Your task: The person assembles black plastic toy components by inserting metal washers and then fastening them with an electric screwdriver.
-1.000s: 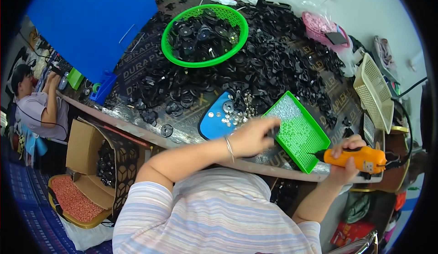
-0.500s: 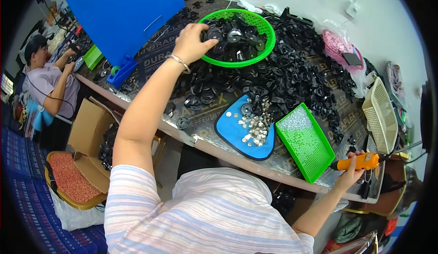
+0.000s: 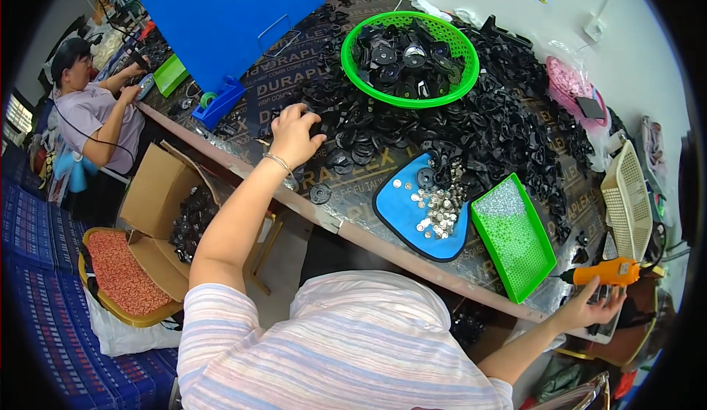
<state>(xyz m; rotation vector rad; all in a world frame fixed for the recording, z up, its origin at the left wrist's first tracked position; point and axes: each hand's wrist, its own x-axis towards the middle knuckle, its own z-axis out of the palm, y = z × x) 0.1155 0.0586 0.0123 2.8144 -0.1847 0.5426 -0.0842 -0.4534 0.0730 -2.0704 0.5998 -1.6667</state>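
My left hand (image 3: 293, 139) hovers over the table's near left part, palm down, fingers spread and bent. No held part shows, though its underside is hidden. My right hand (image 3: 588, 308) is at the table's right end with an orange electric screwdriver (image 3: 605, 272), its thumb against the body and the other fingers loosely extended. The screwdriver's dark tip points left, toward a green tray (image 3: 543, 251) of small silvery screws. A green basket (image 3: 347, 71) of black plastic parts stands at the back. Left of the tray, a blue mat (image 3: 394, 207) bears small round metal pieces and a black disc.
Loose black parts (image 3: 508, 115) heap around the basket. A blue panel (image 3: 228, 19) and tape dispenser (image 3: 219, 104) stand at the left. A pink basket (image 3: 600, 111) and cream basket (image 3: 626, 196) line the right. Below left is a cardboard box (image 3: 151, 189); a co-worker (image 3: 99, 119) sits beyond.
My left hand has left the green basket and come nearer and to the left. The fingers of my right hand have loosened around the screwdriver. The view has shifted slightly.
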